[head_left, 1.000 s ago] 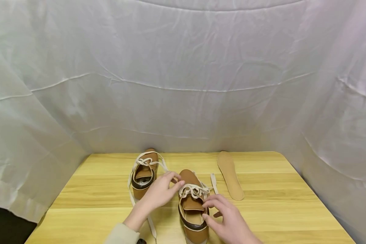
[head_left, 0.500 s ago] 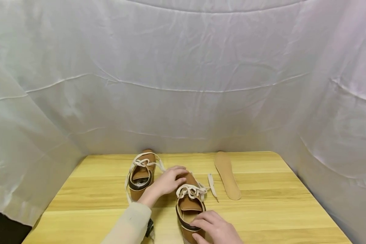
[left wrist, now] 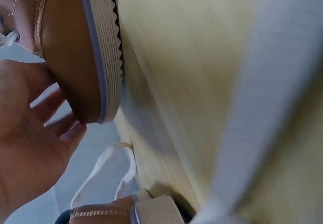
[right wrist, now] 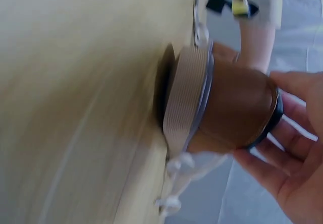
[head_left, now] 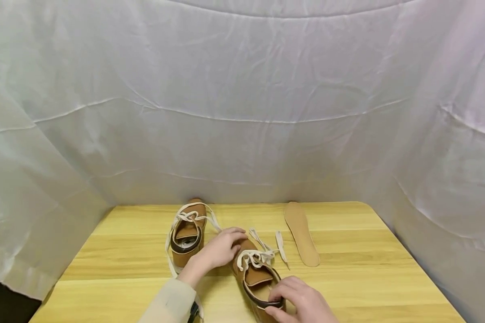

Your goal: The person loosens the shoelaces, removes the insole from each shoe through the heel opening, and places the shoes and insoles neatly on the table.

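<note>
A brown leather shoe with cream laces lies at the front middle of the table, its toe angled to the far left. My left hand holds the toe end; in the left wrist view its fingers curl round the tip. At the heel, my right hand grips the dark padded collar, fingertips inside the opening and thumb outside. The right wrist view shows this hand around the heel, with a dark shadow under the sole. Whether the heel touches the table I cannot tell.
A second brown shoe with long loose laces stands left of my left hand. To the right a tan insole lies flat. A lace end rests between it and the held shoe. Grey cloth hangs behind the wooden table.
My left hand has moved right onto the shoe's toe. The right hand has shifted from the shoe's side to its heel. The shoe has turned, its heel swinging right.
</note>
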Motion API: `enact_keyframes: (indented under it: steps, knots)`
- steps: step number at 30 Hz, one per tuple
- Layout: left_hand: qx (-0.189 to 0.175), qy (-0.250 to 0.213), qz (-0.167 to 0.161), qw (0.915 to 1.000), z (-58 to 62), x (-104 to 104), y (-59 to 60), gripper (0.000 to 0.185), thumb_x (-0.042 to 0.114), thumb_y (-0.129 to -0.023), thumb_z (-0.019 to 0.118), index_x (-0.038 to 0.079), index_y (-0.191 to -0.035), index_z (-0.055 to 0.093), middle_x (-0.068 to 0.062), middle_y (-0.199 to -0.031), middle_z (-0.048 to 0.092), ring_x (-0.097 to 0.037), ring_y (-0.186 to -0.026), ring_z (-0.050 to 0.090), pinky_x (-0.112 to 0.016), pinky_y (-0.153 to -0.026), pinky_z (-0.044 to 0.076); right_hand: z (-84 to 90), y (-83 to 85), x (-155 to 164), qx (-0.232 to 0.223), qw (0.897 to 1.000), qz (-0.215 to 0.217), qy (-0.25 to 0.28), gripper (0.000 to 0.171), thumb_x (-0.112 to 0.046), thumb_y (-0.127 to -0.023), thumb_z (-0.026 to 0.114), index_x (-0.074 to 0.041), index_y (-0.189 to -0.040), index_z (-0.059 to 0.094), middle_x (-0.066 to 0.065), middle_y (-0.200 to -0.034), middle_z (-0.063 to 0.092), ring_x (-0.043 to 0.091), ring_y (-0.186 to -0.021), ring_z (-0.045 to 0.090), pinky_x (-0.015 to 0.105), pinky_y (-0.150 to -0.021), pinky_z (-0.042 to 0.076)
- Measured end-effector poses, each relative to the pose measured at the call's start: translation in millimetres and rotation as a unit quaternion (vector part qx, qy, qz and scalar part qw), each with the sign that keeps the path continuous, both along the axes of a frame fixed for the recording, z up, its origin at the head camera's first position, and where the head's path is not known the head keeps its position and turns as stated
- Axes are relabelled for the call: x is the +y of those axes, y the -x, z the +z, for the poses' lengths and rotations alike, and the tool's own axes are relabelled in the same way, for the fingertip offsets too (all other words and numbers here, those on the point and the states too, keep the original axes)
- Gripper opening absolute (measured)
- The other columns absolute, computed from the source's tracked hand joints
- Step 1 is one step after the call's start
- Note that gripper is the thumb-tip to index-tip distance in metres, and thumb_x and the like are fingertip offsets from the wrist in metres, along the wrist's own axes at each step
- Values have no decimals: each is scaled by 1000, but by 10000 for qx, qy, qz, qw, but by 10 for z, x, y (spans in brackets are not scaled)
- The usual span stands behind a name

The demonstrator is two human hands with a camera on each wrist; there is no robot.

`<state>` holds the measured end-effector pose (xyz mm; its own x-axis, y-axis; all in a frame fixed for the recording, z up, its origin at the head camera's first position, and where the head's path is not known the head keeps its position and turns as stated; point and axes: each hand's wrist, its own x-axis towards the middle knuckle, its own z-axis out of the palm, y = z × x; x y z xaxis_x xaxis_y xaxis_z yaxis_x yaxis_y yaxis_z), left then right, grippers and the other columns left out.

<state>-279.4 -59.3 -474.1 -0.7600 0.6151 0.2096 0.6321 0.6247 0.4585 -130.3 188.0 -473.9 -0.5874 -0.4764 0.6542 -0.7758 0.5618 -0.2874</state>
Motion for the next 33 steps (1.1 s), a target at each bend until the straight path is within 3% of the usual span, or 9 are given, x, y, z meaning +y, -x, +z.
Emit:
enact_keyframes:
  steps: [4, 9, 14, 20, 22, 26, 33]
  knots:
    - [217, 123, -189, 9995, 17, -51, -135, 33, 1, -101, 61, 3, -133, 68, -15, -138, 64, -34, -133, 57, -51, -114, 44, 37, 48, 199, -302, 9979, 563, 105, 21, -25, -87, 86, -30, -99, 69, -13, -104, 68, 2, -95, 63, 12, -84, 50]
    - [147, 324, 14, 9994, 27, -132, -292, 33, 8, -102, 63, 8, -135, 68, -10, -139, 63, -31, -132, 57, -49, -111, 47, 70, 95, 407, -306, 9954, 910, 17, 23, -19, -87, 85, -26, -103, 70, -7, -110, 69, 10, -102, 66, 13, -96, 48]
    - [-44, 456, 310, 9985, 65, -214, -452, 35, 21, -104, 64, 12, -138, 66, -3, -136, 62, -27, -128, 59, -49, -104, 52, 106, 169, 584, -270, 9976, 636, -2, 24, -17, -89, 83, -27, -107, 72, -6, -112, 70, 11, -105, 67, 11, -100, 46]
    - [-191, 659, 482, 9965, 130, -344, -653, 39, 31, -102, 68, 14, -137, 66, 1, -130, 63, -22, -120, 62, -45, -93, 57, 124, 327, 687, -141, 9991, 390, 103, 40, 3, -76, 87, -19, -107, 76, 1, -112, 74, 20, -106, 70, 9, -102, 44]
    - [-291, 623, 508, 9963, 149, -400, -711, 40, 32, -100, 70, 13, -136, 67, 1, -128, 63, -21, -118, 63, -45, -93, 57, 129, 383, 681, -364, 9987, 293, 204, 39, 6, -74, 87, -16, -105, 77, 1, -113, 75, 21, -107, 71, 8, -103, 42]
    - [-553, 424, 574, 9959, 184, -508, -787, 48, 35, -94, 77, 11, -134, 68, 0, -128, 64, -24, -118, 63, -48, -96, 56, 153, 481, 632, -971, 9948, 100, 282, 31, 1, -81, 84, -16, -106, 79, -2, -117, 75, 20, -113, 70, 10, -102, 44]
    - [-863, -3, 560, 9947, 165, -605, -820, 62, 35, -79, 90, 11, -133, 68, -1, -131, 64, -28, -123, 61, -52, -103, 51, 243, 565, 568, -1393, 9899, 253, -82, 29, -6, -86, 83, -15, -113, 77, -2, -120, 74, 19, -112, 70, 29, -100, 55]
